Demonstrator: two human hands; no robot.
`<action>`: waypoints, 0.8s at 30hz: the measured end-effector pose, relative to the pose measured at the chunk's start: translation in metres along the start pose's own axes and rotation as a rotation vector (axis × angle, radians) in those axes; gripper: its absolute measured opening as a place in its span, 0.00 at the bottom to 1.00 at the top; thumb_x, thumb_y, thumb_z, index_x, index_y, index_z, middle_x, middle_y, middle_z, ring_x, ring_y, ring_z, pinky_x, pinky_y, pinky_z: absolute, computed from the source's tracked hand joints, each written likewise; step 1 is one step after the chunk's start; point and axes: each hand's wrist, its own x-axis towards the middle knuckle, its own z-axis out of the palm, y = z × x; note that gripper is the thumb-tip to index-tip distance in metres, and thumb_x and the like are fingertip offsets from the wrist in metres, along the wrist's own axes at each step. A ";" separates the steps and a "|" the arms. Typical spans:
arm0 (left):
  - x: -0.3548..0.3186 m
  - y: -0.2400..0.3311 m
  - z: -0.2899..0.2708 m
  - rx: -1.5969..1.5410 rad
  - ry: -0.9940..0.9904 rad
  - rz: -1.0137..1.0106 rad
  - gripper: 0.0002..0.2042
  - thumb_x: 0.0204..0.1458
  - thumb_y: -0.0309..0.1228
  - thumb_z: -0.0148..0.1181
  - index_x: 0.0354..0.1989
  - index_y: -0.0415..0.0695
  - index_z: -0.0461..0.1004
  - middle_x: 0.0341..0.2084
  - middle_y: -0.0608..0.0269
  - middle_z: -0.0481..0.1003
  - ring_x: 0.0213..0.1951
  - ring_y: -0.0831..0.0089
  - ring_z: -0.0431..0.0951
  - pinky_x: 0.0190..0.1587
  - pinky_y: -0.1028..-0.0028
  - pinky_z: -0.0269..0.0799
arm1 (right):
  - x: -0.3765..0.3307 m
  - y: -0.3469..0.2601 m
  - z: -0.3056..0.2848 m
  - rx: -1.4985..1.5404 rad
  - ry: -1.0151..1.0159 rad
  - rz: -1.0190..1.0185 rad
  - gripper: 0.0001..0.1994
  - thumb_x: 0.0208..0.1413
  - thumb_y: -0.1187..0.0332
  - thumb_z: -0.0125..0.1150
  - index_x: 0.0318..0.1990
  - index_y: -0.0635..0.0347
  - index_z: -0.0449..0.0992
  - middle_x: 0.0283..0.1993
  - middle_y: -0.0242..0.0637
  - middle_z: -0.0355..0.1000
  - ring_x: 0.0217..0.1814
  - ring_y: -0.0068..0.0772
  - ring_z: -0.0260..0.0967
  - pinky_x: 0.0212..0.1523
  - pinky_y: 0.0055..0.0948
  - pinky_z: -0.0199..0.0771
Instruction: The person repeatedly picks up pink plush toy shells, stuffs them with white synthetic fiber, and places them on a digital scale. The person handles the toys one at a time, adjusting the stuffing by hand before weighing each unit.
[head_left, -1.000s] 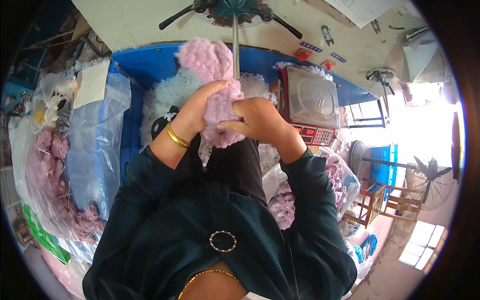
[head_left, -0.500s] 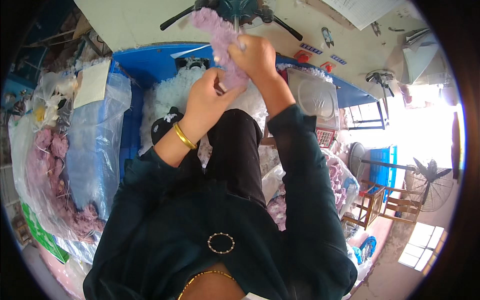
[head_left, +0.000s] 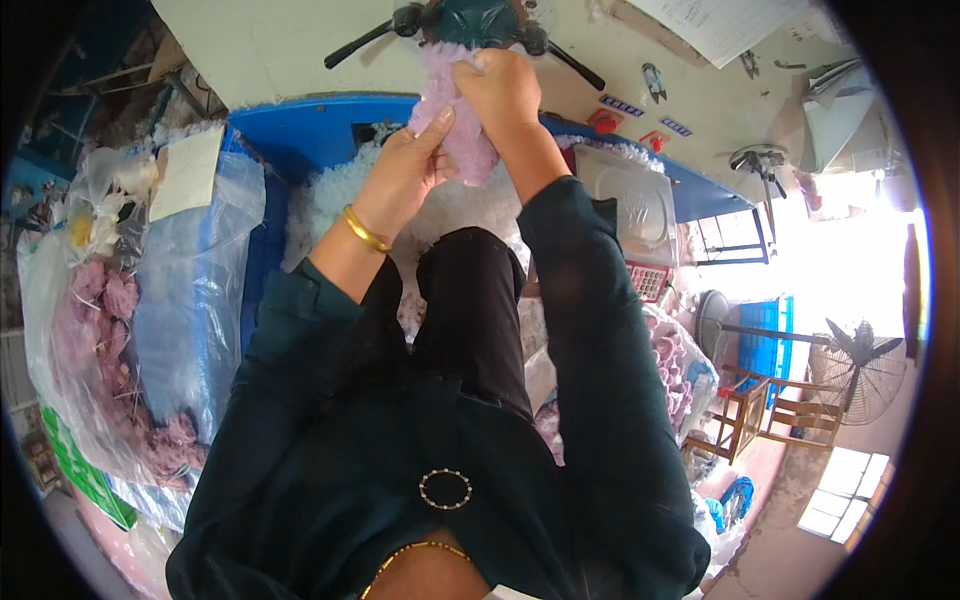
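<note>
Both my hands hold a fluffy pale pink plush piece [head_left: 452, 120] up near a dark green machine [head_left: 470, 20] with two black handles at the top. My left hand [head_left: 405, 170], with a gold bangle on the wrist, grips the piece from the left and below. My right hand [head_left: 500, 90] clasps its upper end, close to the machine. Below the hands lies a heap of white stuffing fibre [head_left: 440, 215] in a blue bin [head_left: 300, 130]. My dark-sleeved forearms and black-trousered knee fill the middle.
A large clear plastic bag [head_left: 110, 340] with pink plush pieces stands at the left. A silver weighing scale [head_left: 630, 200] with a keypad sits to the right of the bin. More pink pieces [head_left: 675, 370] lie in a bag at the right. A standing fan [head_left: 850, 350] and wooden chairs are further right.
Both hands have lifted the pink plush piece upward, from over the fibre heap to the machine at the top. The right hand now grips its upper end.
</note>
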 end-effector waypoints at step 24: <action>-0.013 -0.019 0.014 0.840 0.182 0.528 0.09 0.50 0.30 0.57 0.28 0.34 0.73 0.22 0.45 0.74 0.24 0.55 0.75 0.27 0.64 0.68 | -0.025 0.000 -0.014 0.210 -0.171 0.075 0.16 0.40 0.58 0.59 0.21 0.65 0.75 0.23 0.52 0.71 0.27 0.55 0.70 0.28 0.45 0.68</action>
